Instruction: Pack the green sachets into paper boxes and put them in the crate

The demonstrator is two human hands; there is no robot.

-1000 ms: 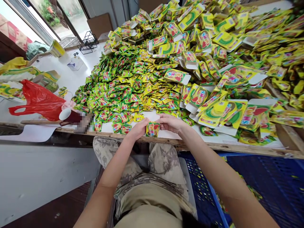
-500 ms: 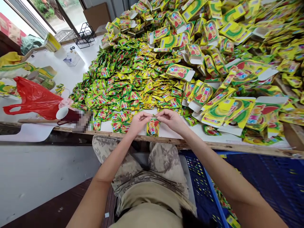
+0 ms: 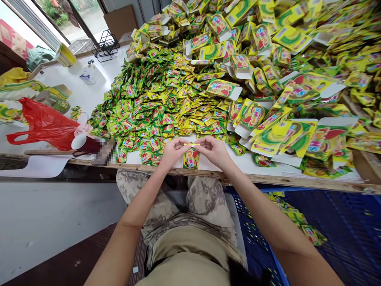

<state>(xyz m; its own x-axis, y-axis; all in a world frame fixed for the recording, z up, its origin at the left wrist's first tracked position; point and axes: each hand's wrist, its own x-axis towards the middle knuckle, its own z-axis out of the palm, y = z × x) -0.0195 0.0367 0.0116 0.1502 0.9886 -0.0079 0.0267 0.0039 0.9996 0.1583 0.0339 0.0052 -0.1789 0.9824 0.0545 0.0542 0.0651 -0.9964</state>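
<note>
A small yellow and green packet (image 3: 191, 159) with red print hangs or lies near the table's front edge, its top pinched between both hands. My left hand (image 3: 175, 151) holds the upper left corner with thumb and fingers together. On the upper right corner, my right hand (image 3: 213, 151) has the same kind of pinch. Behind the hands spreads a large heap of green and yellow packets (image 3: 149, 95). Printed card boxes (image 3: 251, 115), several with open flaps, are piled to the right.
A red plastic bag (image 3: 49, 125) and a dark red mug (image 3: 86, 143) are on the left of the table (image 3: 98, 85). A black wire rack (image 3: 106, 45) stands farther back. Blue crates (image 3: 336, 222) with packets are below right.
Both hands keep their pinch on the packet, with the fingertips slightly shifted at its top edge. The view has moved a little, and more packets show in the blue crate.
</note>
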